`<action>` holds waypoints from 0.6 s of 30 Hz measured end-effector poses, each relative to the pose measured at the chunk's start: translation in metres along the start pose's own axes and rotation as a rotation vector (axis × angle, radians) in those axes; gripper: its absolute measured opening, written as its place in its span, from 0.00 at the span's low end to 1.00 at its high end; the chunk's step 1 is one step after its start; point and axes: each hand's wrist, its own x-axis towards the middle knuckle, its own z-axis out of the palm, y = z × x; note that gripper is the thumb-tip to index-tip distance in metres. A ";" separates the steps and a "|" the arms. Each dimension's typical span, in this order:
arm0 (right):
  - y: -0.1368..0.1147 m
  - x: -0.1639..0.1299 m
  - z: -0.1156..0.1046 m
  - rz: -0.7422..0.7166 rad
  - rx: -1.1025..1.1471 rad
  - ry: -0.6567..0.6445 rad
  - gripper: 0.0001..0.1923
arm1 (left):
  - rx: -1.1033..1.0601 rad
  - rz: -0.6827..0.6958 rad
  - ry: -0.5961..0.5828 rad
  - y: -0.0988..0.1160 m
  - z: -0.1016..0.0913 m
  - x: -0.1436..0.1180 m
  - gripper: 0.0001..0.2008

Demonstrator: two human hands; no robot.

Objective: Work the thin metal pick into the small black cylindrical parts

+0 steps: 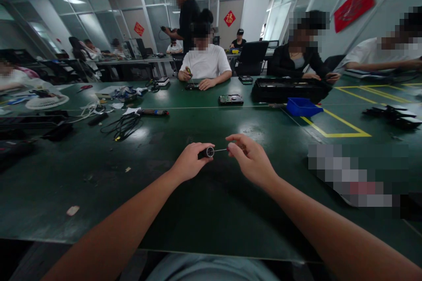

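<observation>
Left hand: fingers curled around a short black cylinder, its metal-rimmed end facing right.
Right hand: thumb and forefinger pinched narrow on a thin metal rod.
Position: both parts held just above the green table, rod tip at the cylinder's open end.
Handling: cylinder looks light, rigid and smooth; grip around its barrel. Rod looks thin, likely bends easily; hold near its back end, lightly.
Surroundings: blue bin, black cables, circuit board well apart, farther up the table.
</observation>
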 end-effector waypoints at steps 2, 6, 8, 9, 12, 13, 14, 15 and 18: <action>0.000 0.000 0.001 0.023 0.017 0.031 0.16 | -0.001 0.010 0.004 0.000 0.001 0.000 0.19; 0.005 0.002 0.004 0.052 0.083 0.058 0.15 | -0.008 0.022 0.015 0.000 0.001 0.001 0.19; 0.007 0.001 0.005 0.052 0.119 0.062 0.15 | -0.007 0.010 0.023 0.000 0.001 0.001 0.19; 0.007 0.001 0.005 0.051 0.128 0.068 0.14 | -0.006 0.006 0.024 0.000 0.001 0.001 0.19; 0.005 0.000 0.005 0.041 0.120 0.065 0.12 | -0.006 0.003 0.019 0.001 0.000 0.001 0.19; 0.004 0.000 0.004 0.039 0.111 0.057 0.13 | -0.008 0.005 0.015 0.001 0.000 0.001 0.19; 0.003 0.000 0.004 0.037 0.104 0.052 0.15 | -0.010 0.006 0.013 0.001 0.001 0.001 0.19; 0.002 0.000 0.004 0.040 0.105 0.048 0.16 | -0.011 0.007 0.011 0.001 0.001 0.001 0.19; 0.003 0.002 0.005 0.072 0.209 0.079 0.10 | -0.019 0.002 0.017 0.000 0.001 0.001 0.20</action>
